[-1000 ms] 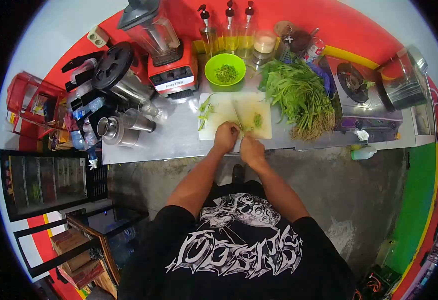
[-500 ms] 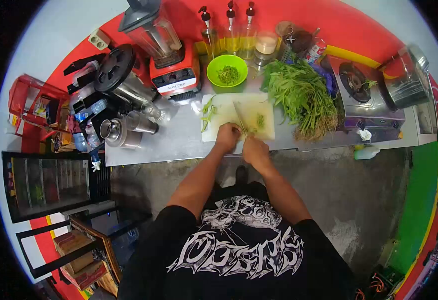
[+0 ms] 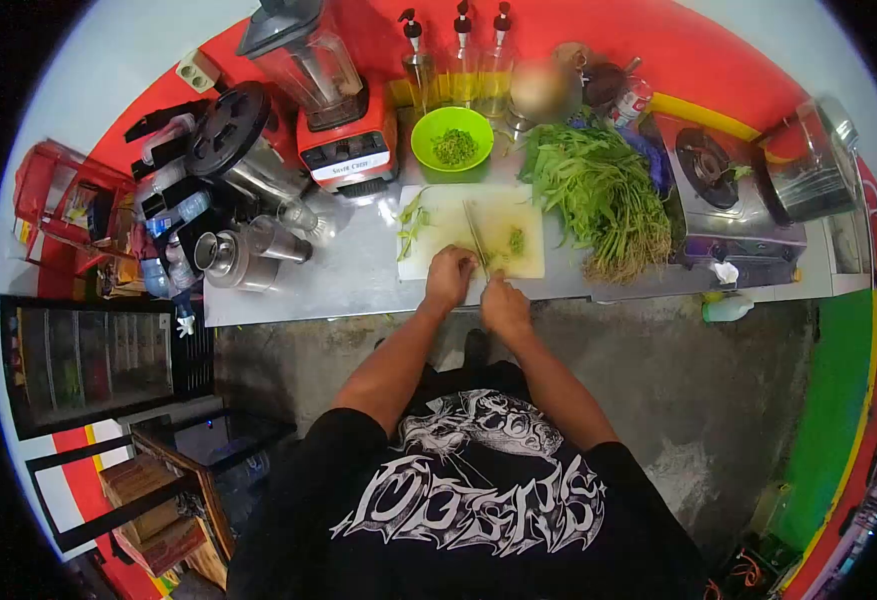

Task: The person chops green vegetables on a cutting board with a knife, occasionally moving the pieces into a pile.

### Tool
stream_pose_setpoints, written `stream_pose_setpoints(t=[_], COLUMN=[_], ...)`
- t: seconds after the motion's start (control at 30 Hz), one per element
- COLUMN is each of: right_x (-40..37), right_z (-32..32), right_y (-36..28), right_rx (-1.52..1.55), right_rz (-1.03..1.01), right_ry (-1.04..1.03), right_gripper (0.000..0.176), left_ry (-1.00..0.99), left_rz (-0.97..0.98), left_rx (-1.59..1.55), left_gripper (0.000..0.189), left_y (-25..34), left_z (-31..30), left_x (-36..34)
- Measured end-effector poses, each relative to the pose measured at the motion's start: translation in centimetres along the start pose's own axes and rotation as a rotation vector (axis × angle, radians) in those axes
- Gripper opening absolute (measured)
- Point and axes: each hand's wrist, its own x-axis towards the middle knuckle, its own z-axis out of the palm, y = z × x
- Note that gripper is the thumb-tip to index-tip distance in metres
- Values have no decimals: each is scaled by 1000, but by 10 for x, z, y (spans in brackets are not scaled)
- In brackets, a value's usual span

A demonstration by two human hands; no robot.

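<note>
My right hand (image 3: 505, 303) is wrapped round the handle of a knife (image 3: 475, 232), whose blade points away from me over a white cutting board (image 3: 458, 198). Just left of the blade, my left hand (image 3: 448, 278) is closed at the board's near edge; whatever its fingers pinch is hidden. A small heap of chopped greens (image 3: 516, 240) lies right of the knife. Loose green stems (image 3: 413, 225) rest along the board's left side. Behind the board stands a lime-green bowl (image 3: 419, 155) with chopped greens inside.
A large bunch of leafy greens (image 3: 593, 180) with roots lies right of the board, beside a gas stove (image 3: 748, 215). A red blender (image 3: 346, 145), metal cups (image 3: 276, 240) and pump bottles (image 3: 463, 70) stand left and behind. The steel counter's front edge (image 3: 338, 312) runs before me.
The whole view has shifted slightly. Both hands stay close together at the board's near edge, and the knife remains in my right hand.
</note>
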Motion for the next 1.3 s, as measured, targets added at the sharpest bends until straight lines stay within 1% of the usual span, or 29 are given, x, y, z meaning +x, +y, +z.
stream_pose_setpoints(t=[0.03, 0.07, 0.13, 0.2, 0.23, 0.37, 0.47, 0.5, 0.53, 0.57, 0.67, 0.7, 0.73, 0.8, 0.83, 0.9, 0.93, 1.0, 1.07, 1.13, 1.2, 1.3], right_x=[2, 5, 2, -2, -1, -3, 10, 9, 6, 4, -3, -13, -8, 5, 7, 12, 9, -2, -3, 3, 10, 8], right_z=[-4, -9, -19, -27, -24, -7, -6, -16, -23, -25, -15, -30, -23, -8, -8, -13, -16, -17, -13, -7, -8, -18], right_y=[0, 0, -4, -10, -10, -6, -8, -14, -17, -16, -11, -19, -15, -9, -7, -9, -12, -13, -13, -8, -7, -13], right_rx=[8, 16, -29, -3, -25, -27, 4, 32, 61, 8, -12, 25, 24, 47, 47, -59, -54, -71, -29, 12, -63, -69], right_rz=[-34, -70, -113, -81, -54, -74, -65, -41, -15, -35, -28, -25, -24, -73, -73, -112, -116, -90, -54, -17, -143, -123], right_ry=[-5, -9, -16, 3, -37, -16, -26, -32, -38, -57, -75, -115, -113, -16, -15, -65, -58, -26, -31, -35, -41, -49], right_gripper=[31, 31, 30, 28, 28, 29, 30, 29, 29, 29, 30, 30, 30, 30, 30, 30, 30, 29, 30, 30, 35, 33], left_ry=[38, 47, 85, 66, 77, 76, 81, 74, 69, 86, 89, 79, 79, 85, 73, 82, 92, 107, 81, 107, 65, 85], left_rz=[36, 33, 107, 75, 85, 120, 153, 166, 165, 167, 152, 137, 139, 123, 100, 115, 130, 174, 111, 120, 107, 99], left_rx=[57, 52, 65, 79, 57, 68, 85, 95, 97, 101, 78, 52, 50, 47, 53, 74, 95, 87, 65, 47, 101, 65], left_gripper=[12, 12, 13, 11, 11, 12, 10, 8, 8, 8, 9, 9, 9, 9, 9, 10, 12, 10, 9, 8, 8, 8], left_y=[2, 4, 10, 14, 15, 19, 16, 14, 10, 6, 13, 15, 18, 20, 16, 12, 10, 7, 8, 11, 9, 6], left_z=[1, 2, -1, -3, -3, -4, -4, -4, -2, 1, -3, -5, -6, -6, -4, -1, -2, -4, -2, -2, -4, -2], left_x=[-3, -4, -7, -7, -9, -13, -13, -14, -14, -14, -15, -14, -14, -15, -14, -15, -13, -11, -12, -10, -10, -9])
